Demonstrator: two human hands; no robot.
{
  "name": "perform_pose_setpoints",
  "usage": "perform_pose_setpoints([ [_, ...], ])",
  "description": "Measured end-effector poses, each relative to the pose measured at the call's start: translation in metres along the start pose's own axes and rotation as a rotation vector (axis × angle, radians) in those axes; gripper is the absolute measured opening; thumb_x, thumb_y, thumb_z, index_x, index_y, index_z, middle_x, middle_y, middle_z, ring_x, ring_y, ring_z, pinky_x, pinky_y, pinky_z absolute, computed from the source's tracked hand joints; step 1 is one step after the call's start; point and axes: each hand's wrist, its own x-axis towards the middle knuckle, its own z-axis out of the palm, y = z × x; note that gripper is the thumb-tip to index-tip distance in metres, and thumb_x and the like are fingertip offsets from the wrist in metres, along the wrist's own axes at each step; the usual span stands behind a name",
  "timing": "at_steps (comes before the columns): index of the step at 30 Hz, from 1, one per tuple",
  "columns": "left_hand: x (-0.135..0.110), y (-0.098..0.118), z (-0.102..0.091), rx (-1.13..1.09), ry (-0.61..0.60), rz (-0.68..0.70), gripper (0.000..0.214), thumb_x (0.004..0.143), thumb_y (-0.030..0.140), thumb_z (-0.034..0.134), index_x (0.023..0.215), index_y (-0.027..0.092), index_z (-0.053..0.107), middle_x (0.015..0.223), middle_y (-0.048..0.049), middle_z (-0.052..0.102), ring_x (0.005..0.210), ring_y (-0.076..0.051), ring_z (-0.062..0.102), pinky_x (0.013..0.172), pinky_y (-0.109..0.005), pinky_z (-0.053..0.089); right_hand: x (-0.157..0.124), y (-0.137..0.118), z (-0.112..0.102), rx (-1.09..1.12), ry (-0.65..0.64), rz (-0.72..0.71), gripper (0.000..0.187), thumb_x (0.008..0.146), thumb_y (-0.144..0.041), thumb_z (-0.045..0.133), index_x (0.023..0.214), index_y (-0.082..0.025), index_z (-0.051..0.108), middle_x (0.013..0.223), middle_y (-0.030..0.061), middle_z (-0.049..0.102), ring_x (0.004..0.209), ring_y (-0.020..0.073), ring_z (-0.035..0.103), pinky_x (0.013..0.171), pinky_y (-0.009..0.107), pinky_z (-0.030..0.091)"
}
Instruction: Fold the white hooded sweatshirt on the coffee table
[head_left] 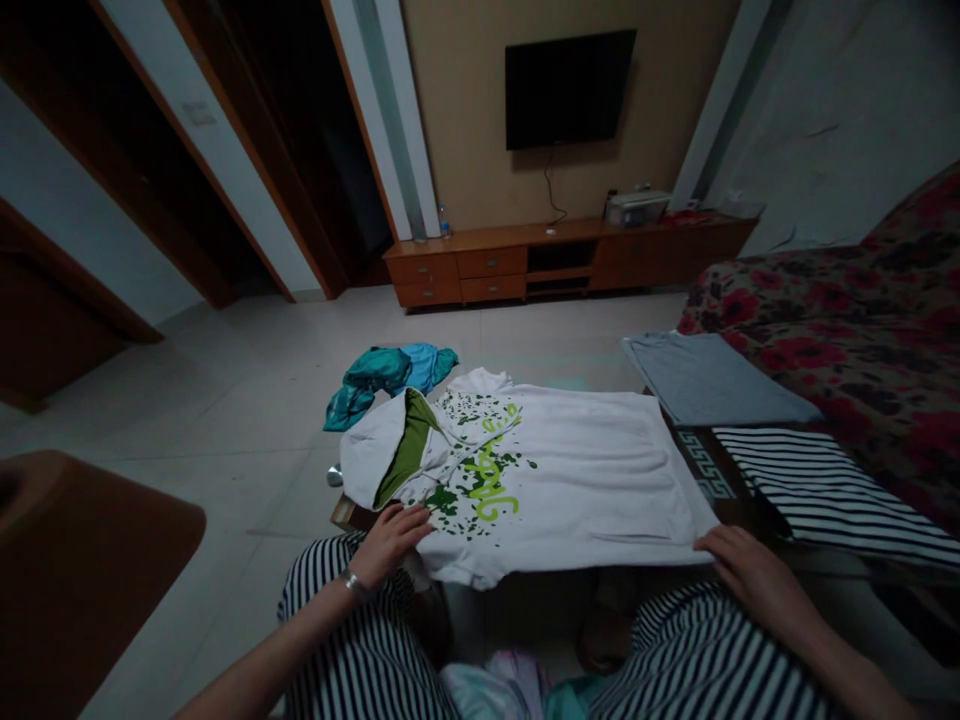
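Note:
A white hooded top [570, 470] with green splatter print and a green-lined hood lies spread flat on a low table in front of me. My left hand [390, 540] rests on its near shoulder area by the hood, fingers stretched flat on the cloth. At the near bottom corner of the hem lies my right hand [750, 572], its fingers also flat. Neither hand grips anything. My knees in striped trousers [352, 640] show below the table edge.
A folded grey garment [712, 385] and a folded black-and-white striped one [825, 490] lie on the table's right side. A teal garment [390, 380] is crumpled on the floor beyond. A floral sofa [847, 320] stands at right, a brown seat [82, 560] at left.

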Motion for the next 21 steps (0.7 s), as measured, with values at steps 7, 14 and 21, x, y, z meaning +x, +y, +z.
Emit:
perform_pose_setpoints([
  [7, -0.004, 0.009, -0.018, 0.069, 0.078, -0.236, 0.065, 0.075, 0.002, 0.052, 0.131, 0.033, 0.051, 0.151, -0.0070, 0.029, 0.139, -0.028, 0.023, 0.108, -0.047, 0.024, -0.005, 0.014, 0.019, 0.108, -0.028, 0.030, 0.024, 0.079, -0.022, 0.047, 0.094, -0.023, 0.066, 0.101, 0.0071, 0.066, 0.096, 0.0232, 0.060, 0.088, 0.037, 0.047],
  [14, 0.002, 0.014, -0.002, 0.033, 0.080, -0.375, 0.065, 0.075, 0.007, 0.056, 0.131, 0.038, 0.050, 0.154, -0.0077, 0.023, 0.141, -0.034, 0.015, 0.106, -0.056, 0.020, -0.008, 0.021, 0.026, 0.122, -0.032, 0.040, 0.023, 0.081, -0.028, 0.048, 0.095, -0.023, 0.066, 0.101, 0.0075, 0.066, 0.098, 0.0239, 0.060, 0.090, 0.038, 0.047],
  [21, 0.008, 0.003, 0.005, -0.136, -0.058, -0.418, 0.079, 0.065, -0.006, 0.039, 0.130, 0.036, 0.052, 0.151, -0.0049, 0.031, 0.140, -0.028, 0.021, 0.106, -0.055, 0.021, -0.005, 0.014, 0.020, 0.143, 0.034, 0.057, 0.025, 0.080, -0.029, 0.048, 0.095, -0.023, 0.067, 0.101, 0.0070, 0.068, 0.097, 0.0234, 0.062, 0.088, 0.037, 0.050],
])
